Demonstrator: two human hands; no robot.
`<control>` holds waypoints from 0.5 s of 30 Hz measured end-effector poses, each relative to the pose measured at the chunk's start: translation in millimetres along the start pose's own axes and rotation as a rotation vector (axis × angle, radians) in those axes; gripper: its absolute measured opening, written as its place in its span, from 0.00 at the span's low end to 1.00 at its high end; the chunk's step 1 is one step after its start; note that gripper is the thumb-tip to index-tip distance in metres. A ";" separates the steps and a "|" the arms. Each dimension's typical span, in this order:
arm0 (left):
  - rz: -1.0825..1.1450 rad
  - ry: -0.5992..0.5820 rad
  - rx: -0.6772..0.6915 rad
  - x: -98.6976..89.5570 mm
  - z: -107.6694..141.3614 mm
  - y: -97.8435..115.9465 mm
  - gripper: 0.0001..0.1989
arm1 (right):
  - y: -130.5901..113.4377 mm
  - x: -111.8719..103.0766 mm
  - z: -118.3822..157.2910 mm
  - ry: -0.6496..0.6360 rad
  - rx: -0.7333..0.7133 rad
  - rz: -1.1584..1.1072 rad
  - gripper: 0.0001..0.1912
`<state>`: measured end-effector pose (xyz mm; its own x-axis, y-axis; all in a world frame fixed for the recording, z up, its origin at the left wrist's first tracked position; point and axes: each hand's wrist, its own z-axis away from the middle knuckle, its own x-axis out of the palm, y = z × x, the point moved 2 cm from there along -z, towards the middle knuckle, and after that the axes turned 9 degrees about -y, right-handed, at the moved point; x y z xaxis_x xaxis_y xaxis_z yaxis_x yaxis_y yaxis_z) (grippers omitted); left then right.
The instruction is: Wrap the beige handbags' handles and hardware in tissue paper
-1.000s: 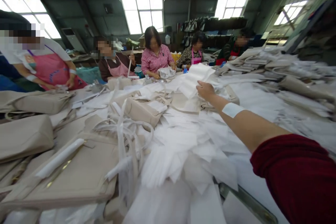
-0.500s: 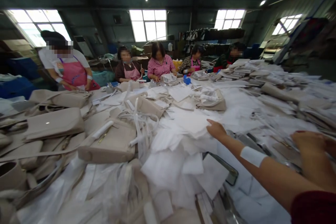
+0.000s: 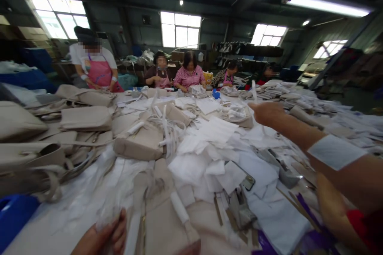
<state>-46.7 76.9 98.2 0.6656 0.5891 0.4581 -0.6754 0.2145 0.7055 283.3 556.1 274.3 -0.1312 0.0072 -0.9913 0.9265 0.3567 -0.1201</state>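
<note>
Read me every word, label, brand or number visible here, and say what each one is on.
No text can be read in this view.
Pink apron at the far left: blue marks, possibly lettering, too small and blurred to read.
Beige bags: no readable brand or label.
White sheets: no readable words or numbers.

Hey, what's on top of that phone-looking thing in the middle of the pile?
A white sheet lies over part of the phone-like thing, leaving one rounded end and a strip of edge showing. What the sheet covers can't be seen.
</note>
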 end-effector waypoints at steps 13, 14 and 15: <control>-0.575 -0.160 0.189 -13.3 50.9 48.1 0.38 | -239.3 63.9 195.1 -1.293 -1.425 -0.477 0.17; -0.559 -0.197 0.181 -10.8 48.6 43.0 0.39 | -250.9 69.9 198.8 -1.380 -1.451 -0.551 0.15; -0.553 -0.221 0.174 -8.0 45.7 37.8 0.38 | -260.8 75.7 199.7 -1.456 -1.450 -0.637 0.13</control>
<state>-63.0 44.6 145.8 0.9649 0.2476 0.0880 -0.1628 0.3003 0.9399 102.3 277.0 219.8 0.7133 -0.6527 -0.2552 -0.0654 0.3005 -0.9515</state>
